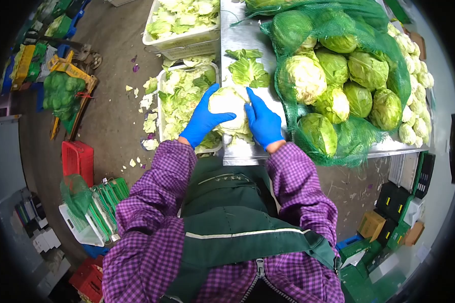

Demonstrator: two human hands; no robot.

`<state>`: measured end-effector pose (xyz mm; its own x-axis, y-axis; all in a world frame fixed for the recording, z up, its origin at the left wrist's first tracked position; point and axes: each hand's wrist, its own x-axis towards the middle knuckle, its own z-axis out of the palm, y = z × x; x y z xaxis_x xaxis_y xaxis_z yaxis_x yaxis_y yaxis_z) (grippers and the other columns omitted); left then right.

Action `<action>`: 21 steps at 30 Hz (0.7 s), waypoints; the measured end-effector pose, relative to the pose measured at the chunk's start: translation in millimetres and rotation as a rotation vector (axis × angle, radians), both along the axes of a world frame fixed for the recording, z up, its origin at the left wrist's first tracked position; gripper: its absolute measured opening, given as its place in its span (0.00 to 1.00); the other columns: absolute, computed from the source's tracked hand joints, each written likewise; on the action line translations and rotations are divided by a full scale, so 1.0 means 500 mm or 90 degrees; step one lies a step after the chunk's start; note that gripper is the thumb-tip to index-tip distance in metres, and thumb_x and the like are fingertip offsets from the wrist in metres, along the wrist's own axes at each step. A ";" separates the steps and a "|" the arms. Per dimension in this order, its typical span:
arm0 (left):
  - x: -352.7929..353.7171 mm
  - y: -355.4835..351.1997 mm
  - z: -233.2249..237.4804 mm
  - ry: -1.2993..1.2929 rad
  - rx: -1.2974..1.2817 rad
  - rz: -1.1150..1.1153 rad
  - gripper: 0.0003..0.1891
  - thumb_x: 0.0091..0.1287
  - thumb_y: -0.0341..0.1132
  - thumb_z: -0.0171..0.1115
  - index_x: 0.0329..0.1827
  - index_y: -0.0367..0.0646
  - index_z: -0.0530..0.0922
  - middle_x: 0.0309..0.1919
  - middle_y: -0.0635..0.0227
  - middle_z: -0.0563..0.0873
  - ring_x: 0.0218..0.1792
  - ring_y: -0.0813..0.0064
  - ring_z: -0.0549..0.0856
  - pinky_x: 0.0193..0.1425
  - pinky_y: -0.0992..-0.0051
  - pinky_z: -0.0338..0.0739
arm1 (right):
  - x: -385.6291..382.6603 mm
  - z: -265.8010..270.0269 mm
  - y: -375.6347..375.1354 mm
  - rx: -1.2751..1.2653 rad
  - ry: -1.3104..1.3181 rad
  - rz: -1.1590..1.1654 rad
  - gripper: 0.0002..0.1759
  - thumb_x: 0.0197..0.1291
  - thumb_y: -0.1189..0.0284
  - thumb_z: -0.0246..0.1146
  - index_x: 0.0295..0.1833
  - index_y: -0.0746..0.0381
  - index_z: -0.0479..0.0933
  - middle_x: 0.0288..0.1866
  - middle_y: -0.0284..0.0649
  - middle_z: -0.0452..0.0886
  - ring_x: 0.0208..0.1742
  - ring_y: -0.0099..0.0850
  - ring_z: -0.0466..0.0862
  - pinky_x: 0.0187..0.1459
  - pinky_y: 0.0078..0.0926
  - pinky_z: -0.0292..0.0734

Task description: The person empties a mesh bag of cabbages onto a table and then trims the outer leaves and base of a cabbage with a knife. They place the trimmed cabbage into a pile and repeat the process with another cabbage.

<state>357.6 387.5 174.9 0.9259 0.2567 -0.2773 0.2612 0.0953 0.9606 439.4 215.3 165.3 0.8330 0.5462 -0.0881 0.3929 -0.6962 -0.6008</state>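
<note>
A pale cabbage (227, 105) sits at the near left edge of the metal table, held between my two blue-gloved hands. My left hand (206, 118) presses its left side, thumb laid across the front. On its right side is my right hand (264, 120), fingers pointing away from me. Loose green cabbage leaves (248, 69) lie on the table just beyond the cabbage. To the right, a green mesh bag (354, 136) lies open around several whole cabbages (369, 69). The cabbage's underside is hidden.
Left of the table stand a crate of leaves (161, 108) and a fuller white crate (182, 50) behind it. Trimmed cabbages (414, 96) are heaped at the far right. Leaf scraps litter the floor (111, 60). A red crate (78, 162) and a yellow pallet jack (68, 65) stand further left.
</note>
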 end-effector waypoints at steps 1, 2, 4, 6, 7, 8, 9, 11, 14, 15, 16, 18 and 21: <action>-0.001 0.002 0.006 0.025 -0.051 -0.025 0.49 0.47 0.31 0.77 0.72 0.43 0.56 0.64 0.58 0.68 0.62 0.69 0.72 0.64 0.71 0.70 | 0.011 -0.001 0.006 -0.021 0.052 -0.086 0.27 0.67 0.57 0.50 0.71 0.48 0.61 0.51 0.51 0.80 0.41 0.49 0.83 0.43 0.44 0.77; -0.006 0.008 -0.031 -0.032 0.082 -0.078 0.51 0.45 0.31 0.78 0.73 0.43 0.56 0.66 0.58 0.67 0.64 0.68 0.69 0.67 0.70 0.67 | 0.045 -0.021 0.009 0.016 0.107 -0.181 0.26 0.67 0.55 0.49 0.69 0.50 0.65 0.44 0.53 0.82 0.42 0.51 0.82 0.44 0.46 0.75; -0.008 0.002 -0.012 -0.104 0.247 -0.159 0.52 0.44 0.32 0.79 0.73 0.43 0.56 0.68 0.58 0.65 0.66 0.68 0.67 0.69 0.70 0.64 | 0.069 -0.164 -0.022 0.120 0.160 -0.177 0.27 0.66 0.56 0.49 0.69 0.51 0.64 0.47 0.57 0.80 0.46 0.53 0.81 0.47 0.45 0.75; 0.002 0.003 -0.017 -0.120 0.258 -0.173 0.52 0.44 0.32 0.79 0.73 0.42 0.56 0.69 0.58 0.64 0.67 0.69 0.66 0.69 0.70 0.63 | 0.071 -0.170 -0.035 0.136 0.186 -0.193 0.28 0.66 0.58 0.50 0.70 0.52 0.63 0.48 0.58 0.79 0.50 0.52 0.80 0.51 0.42 0.74; -0.002 0.002 -0.038 -0.090 0.205 -0.095 0.52 0.44 0.33 0.79 0.73 0.42 0.56 0.67 0.59 0.66 0.66 0.69 0.68 0.68 0.70 0.65 | 0.053 -0.146 -0.051 0.119 0.187 -0.219 0.28 0.66 0.58 0.50 0.70 0.53 0.62 0.48 0.58 0.80 0.52 0.51 0.79 0.53 0.40 0.73; -0.005 0.003 -0.050 -0.059 0.151 -0.019 0.51 0.45 0.33 0.79 0.73 0.42 0.56 0.66 0.59 0.67 0.65 0.70 0.69 0.67 0.71 0.66 | 0.045 -0.102 -0.060 0.094 0.213 -0.211 0.29 0.66 0.59 0.50 0.72 0.52 0.59 0.58 0.54 0.76 0.51 0.51 0.80 0.54 0.40 0.73; -0.003 0.008 -0.044 -0.061 0.152 -0.018 0.51 0.45 0.33 0.79 0.73 0.42 0.56 0.66 0.59 0.67 0.65 0.70 0.69 0.67 0.71 0.66 | 0.037 -0.075 -0.063 0.094 0.211 -0.210 0.29 0.66 0.59 0.50 0.72 0.52 0.59 0.58 0.54 0.76 0.51 0.51 0.80 0.54 0.40 0.73; -0.006 0.012 -0.019 0.027 -0.036 0.004 0.51 0.45 0.33 0.79 0.73 0.43 0.56 0.63 0.61 0.71 0.61 0.71 0.72 0.64 0.72 0.69 | 0.016 -0.029 -0.071 0.217 -0.091 -0.056 0.30 0.67 0.60 0.50 0.73 0.47 0.56 0.68 0.50 0.66 0.48 0.49 0.82 0.51 0.41 0.76; 0.002 0.019 -0.010 0.030 0.014 -0.036 0.50 0.46 0.32 0.78 0.73 0.44 0.57 0.60 0.62 0.73 0.59 0.72 0.74 0.62 0.73 0.71 | -0.006 0.081 -0.047 0.046 0.043 0.090 0.31 0.67 0.60 0.50 0.74 0.45 0.54 0.74 0.47 0.57 0.44 0.46 0.83 0.46 0.40 0.78; 0.008 0.020 0.000 0.030 0.070 -0.073 0.50 0.46 0.32 0.78 0.73 0.44 0.57 0.60 0.62 0.73 0.59 0.72 0.73 0.62 0.73 0.70 | -0.003 0.079 -0.032 -0.003 0.003 0.133 0.31 0.66 0.60 0.51 0.74 0.44 0.55 0.71 0.45 0.63 0.42 0.42 0.84 0.44 0.37 0.79; 0.009 0.020 0.012 0.040 0.051 -0.122 0.50 0.45 0.31 0.78 0.73 0.44 0.57 0.63 0.62 0.71 0.61 0.71 0.72 0.65 0.72 0.68 | 0.007 0.044 -0.024 0.006 -0.040 0.136 0.29 0.66 0.59 0.51 0.73 0.44 0.57 0.67 0.45 0.67 0.42 0.42 0.84 0.43 0.38 0.79; 0.024 0.021 0.010 0.021 0.068 -0.140 0.51 0.44 0.31 0.78 0.73 0.44 0.57 0.64 0.61 0.69 0.63 0.70 0.70 0.67 0.72 0.65 | 0.025 0.030 0.000 0.011 -0.016 0.082 0.26 0.66 0.58 0.51 0.70 0.45 0.63 0.59 0.46 0.74 0.42 0.43 0.83 0.42 0.39 0.78; 0.015 0.021 -0.008 -0.029 0.102 -0.182 0.53 0.43 0.31 0.79 0.74 0.44 0.55 0.69 0.59 0.65 0.68 0.69 0.64 0.71 0.70 0.60 | 0.065 -0.033 0.006 0.082 0.086 -0.105 0.23 0.65 0.57 0.52 0.64 0.50 0.70 0.48 0.49 0.81 0.46 0.48 0.81 0.48 0.40 0.75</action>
<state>365.3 397.8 171.2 0.9773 0.0211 -0.2109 0.2119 -0.1295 0.9687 472.1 218.1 148.9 0.8974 0.4173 -0.1433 0.1902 -0.6590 -0.7276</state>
